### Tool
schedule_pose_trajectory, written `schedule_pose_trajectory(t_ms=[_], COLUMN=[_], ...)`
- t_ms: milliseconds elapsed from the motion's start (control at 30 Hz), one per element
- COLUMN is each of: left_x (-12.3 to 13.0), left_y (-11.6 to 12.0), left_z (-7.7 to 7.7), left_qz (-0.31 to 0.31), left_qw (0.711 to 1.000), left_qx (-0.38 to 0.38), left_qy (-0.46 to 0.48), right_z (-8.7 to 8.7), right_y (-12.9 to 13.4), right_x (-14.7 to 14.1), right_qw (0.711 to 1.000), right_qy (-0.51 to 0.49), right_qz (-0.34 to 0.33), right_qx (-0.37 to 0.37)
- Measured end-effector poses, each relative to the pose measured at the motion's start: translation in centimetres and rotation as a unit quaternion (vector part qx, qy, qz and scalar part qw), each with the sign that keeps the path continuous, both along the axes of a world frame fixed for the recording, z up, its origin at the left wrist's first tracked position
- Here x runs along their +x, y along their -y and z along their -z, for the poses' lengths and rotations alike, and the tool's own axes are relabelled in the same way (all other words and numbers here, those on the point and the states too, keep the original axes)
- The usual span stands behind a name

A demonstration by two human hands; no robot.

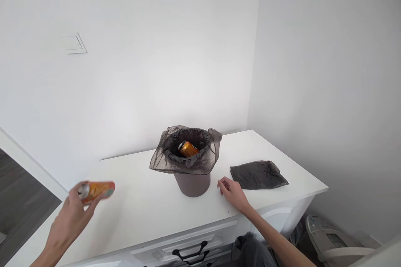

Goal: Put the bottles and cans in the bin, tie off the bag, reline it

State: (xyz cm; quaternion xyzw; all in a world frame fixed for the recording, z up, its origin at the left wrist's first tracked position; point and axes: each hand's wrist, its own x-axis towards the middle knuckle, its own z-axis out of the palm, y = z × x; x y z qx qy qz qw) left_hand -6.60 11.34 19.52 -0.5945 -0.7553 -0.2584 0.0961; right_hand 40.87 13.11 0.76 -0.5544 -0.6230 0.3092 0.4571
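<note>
My left hand grips an orange drink can, tilted on its side above the left part of the white cabinet top. In the middle stands a dark trash bin, lined with a sheer black garbage bag folded over its rim. Another orange can lies slanted inside the bin, its lower part partly hidden. My right hand rests on the cabinet top just right of the bin, fingers curled in, holding nothing I can see. Beside it lies a flat, folded black garbage bag.
The white cabinet has black drawer handles at its front, near my leg. White walls close off the back and right. A pale appliance stands low at the right. A light switch is on the wall.
</note>
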Motion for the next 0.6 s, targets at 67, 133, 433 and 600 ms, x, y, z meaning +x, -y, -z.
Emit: schedule_pose_trajectory(t_ms=[67, 133, 433, 600], left_x=[4.8, 9.8, 23.6, 22.3], left_y=[-0.1, -0.2, -5.1, -4.9], left_z=[-3.7, -7.4, -11.3, -7.1], left_qz=[0.012, 0.113, 0.376, 0.424], left_qw=[0.994, 0.972, 0.924, 0.905], left_qx=[0.082, 0.152, 0.055, 0.024], left_qy=[0.069, 0.136, 0.037, 0.0], right_z=[0.0, 0.0, -0.3, -0.2], right_y=[-0.1, -0.2, -0.2, -0.3], right_x=[0.0, 0.1, 0.0, 0.1], right_qw=[1.0, 1.0, 1.0, 1.0], right_qy=[0.001, 0.001, -0.002, -0.001], right_qz=[0.001, 0.004, 0.007, 0.004], right_qx=[0.001, 0.001, 0.003, 0.001])
